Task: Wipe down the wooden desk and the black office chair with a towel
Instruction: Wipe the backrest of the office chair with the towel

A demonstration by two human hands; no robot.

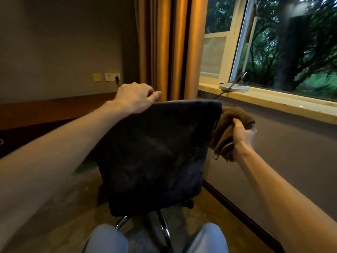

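Being clutched by the right hand (242, 136), centre right, the towel (229, 121) is pressed to the chair (155, 152), gripped on top by the left hand (135, 97); swivelling could be caused by hard wiping.

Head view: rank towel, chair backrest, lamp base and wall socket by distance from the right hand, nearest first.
1. towel: gripped in the right hand.
2. chair backrest: just left, against the towel.
3. lamp base: beyond, on the windowsill.
4. wall socket: far left, above the desk.
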